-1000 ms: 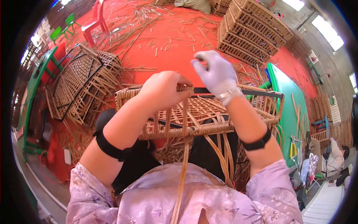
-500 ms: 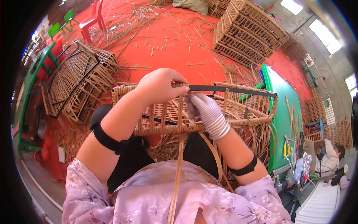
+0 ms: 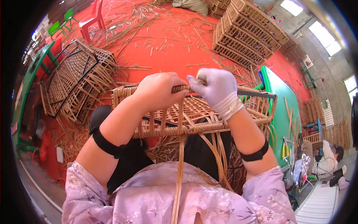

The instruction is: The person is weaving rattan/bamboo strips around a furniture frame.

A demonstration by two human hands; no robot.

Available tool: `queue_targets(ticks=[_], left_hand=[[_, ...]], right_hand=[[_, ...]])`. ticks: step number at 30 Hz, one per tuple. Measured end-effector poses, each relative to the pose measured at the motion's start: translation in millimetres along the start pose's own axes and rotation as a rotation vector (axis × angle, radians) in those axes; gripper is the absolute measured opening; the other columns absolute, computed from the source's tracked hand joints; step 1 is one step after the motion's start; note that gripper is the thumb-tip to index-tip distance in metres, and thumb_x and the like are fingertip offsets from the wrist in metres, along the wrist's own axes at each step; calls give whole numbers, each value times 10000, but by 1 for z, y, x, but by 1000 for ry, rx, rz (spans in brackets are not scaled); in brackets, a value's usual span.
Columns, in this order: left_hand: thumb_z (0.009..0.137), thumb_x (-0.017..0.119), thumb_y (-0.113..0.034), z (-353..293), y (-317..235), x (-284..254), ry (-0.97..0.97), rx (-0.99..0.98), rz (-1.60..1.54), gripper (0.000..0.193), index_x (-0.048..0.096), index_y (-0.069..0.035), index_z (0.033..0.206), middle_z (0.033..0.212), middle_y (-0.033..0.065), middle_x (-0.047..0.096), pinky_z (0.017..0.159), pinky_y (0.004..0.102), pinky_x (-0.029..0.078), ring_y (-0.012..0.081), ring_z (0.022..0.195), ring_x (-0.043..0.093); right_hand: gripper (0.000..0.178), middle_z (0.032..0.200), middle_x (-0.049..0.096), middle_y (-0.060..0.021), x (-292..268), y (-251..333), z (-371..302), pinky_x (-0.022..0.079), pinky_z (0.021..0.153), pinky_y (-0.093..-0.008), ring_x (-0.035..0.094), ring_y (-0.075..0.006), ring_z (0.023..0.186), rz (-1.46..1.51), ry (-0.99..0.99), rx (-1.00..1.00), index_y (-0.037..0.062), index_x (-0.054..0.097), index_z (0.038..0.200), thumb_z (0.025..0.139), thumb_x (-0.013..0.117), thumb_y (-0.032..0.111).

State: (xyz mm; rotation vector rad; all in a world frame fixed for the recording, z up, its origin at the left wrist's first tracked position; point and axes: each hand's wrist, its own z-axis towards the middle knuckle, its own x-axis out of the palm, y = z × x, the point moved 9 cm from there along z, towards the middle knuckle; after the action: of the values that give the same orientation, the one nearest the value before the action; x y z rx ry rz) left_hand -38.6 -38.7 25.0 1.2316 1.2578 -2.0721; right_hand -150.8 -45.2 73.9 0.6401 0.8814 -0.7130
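I see the half-woven wicker basket (image 3: 194,115) resting across my lap, light but stiff, its rim the safest hold. A long cane strip (image 3: 178,175) runs from it toward me, springy and likely to snap if kinked. My bare left hand (image 3: 158,91) grips the far rim; my gloved right hand (image 3: 214,87) pinches the strip there. Red floor (image 3: 167,48) lies beyond, finished crates (image 3: 246,30) far right.

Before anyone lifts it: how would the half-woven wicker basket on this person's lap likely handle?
The wicker basket is probably light, its open weave showing gaps. Its dark frame bar suggests stiffness. The loose strips hanging below look floppy and may snag.
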Motion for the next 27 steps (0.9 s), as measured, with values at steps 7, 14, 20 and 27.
queue_targets(ticks=[7, 14, 20, 27], left_hand=[[832, 654, -325, -2, -8, -4, -127, 76, 10, 322, 687, -61, 1013, 923, 98, 641, 778, 404, 493, 309, 892, 618], [804, 696, -273, -9, -35, -8, -332, 139, 205, 258, 689, -72, 968, 909, 77, 638, 772, 392, 497, 286, 867, 618], [794, 717, -189, 3, -38, 1, -254, 140, 106, 241, 681, -42, 982, 904, 98, 647, 769, 366, 502, 280, 851, 627], [812, 706, -251, 24, -16, 9, 5, 1, -78, 274, 688, -3, 928, 793, 119, 653, 712, 373, 498, 270, 768, 641]], right_hand=[[475, 639, 599, -145, 50, -25, 28, 471, 605, -413, 598, -324, 634, -66, 364, -1, 67, 630, 676, 866, 591, 500], [477, 737, 670, -93, 104, -57, 23, 499, 732, -403, 637, -261, 726, 82, 820, 156, 82, 720, 873, 882, 510, 510], [428, 826, 683, -150, 120, -63, 18, 496, 747, -397, 645, -288, 760, 88, 864, 246, 79, 710, 945, 889, 510, 454], [257, 789, 628, -95, 4, -44, -29, 497, 665, -380, 634, -262, 718, 210, -204, 123, 71, 677, 877, 892, 584, 311]])
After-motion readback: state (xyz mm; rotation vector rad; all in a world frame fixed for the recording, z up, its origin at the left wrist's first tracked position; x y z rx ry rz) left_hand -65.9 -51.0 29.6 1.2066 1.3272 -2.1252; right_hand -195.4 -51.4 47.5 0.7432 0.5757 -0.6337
